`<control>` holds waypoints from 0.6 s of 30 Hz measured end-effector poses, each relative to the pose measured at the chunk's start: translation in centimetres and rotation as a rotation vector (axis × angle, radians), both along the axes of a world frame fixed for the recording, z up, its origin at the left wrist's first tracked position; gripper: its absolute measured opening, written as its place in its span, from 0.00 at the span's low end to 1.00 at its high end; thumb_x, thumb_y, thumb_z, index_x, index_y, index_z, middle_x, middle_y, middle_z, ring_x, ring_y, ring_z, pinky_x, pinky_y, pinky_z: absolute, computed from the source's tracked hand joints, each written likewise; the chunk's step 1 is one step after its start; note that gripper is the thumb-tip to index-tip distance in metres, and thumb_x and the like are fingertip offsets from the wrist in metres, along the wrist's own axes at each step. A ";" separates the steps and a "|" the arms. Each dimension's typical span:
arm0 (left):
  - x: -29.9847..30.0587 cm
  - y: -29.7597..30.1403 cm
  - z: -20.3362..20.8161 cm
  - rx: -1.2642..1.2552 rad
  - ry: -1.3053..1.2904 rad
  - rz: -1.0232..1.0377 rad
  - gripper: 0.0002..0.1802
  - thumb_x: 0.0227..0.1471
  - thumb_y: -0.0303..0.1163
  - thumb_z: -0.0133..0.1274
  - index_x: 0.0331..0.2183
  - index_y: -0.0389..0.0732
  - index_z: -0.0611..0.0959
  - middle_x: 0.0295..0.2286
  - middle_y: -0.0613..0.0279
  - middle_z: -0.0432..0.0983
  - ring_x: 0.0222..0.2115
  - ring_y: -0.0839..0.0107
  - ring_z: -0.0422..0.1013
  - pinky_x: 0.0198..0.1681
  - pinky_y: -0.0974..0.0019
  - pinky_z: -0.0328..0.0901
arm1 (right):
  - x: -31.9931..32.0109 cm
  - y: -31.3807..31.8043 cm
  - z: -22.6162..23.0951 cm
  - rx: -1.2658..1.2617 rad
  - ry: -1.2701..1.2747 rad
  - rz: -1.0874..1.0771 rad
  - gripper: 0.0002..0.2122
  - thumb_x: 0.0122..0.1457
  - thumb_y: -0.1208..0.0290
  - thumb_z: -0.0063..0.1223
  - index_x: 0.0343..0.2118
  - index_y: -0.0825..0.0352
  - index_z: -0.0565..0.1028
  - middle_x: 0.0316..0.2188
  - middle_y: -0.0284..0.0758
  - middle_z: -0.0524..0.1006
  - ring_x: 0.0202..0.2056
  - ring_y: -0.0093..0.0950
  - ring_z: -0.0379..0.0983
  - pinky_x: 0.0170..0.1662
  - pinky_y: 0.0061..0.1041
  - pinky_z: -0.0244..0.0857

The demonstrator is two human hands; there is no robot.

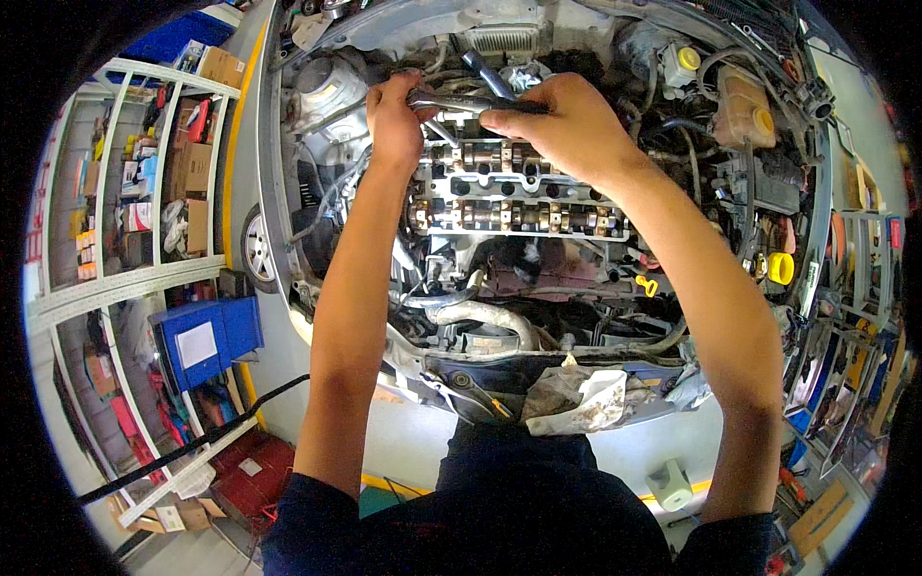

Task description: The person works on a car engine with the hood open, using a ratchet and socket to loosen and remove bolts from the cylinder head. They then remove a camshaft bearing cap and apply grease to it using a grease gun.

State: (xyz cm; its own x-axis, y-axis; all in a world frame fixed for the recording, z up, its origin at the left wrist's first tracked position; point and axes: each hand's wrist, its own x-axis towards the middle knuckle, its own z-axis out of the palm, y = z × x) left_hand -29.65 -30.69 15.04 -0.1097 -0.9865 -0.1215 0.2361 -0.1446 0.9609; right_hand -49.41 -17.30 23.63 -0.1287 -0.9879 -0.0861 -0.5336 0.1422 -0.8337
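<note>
My two hands are raised over the far side of an open engine, whose camshafts are exposed. Between them lies a dark metal ratchet wrench, held roughly level. My left hand is closed around its left end, above a slim metal rod that slants down toward the engine. My right hand is closed on the handle's right end, fingers pointing left. The rod's lower tip and what it meets cannot be made out. Just behind the wrench, a dark hose slants upward.
Yellow dipstick handle, yellow cap and coolant tank sit in the bay's right part. A dirty cloth lies on the front edge. Shelving lines the left, with a blue box; a black cable crosses there.
</note>
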 end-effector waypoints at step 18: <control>-3.4 1.5 0.9 -0.228 -0.027 -0.008 0.14 0.54 0.40 0.57 0.37 0.39 0.80 0.33 0.58 0.77 0.33 0.64 0.76 0.28 0.62 0.72 | -2.2 3.2 3.8 -0.041 0.115 0.032 0.26 0.54 0.44 0.63 0.24 0.70 0.81 0.16 0.45 0.76 0.21 0.42 0.76 0.31 0.40 0.68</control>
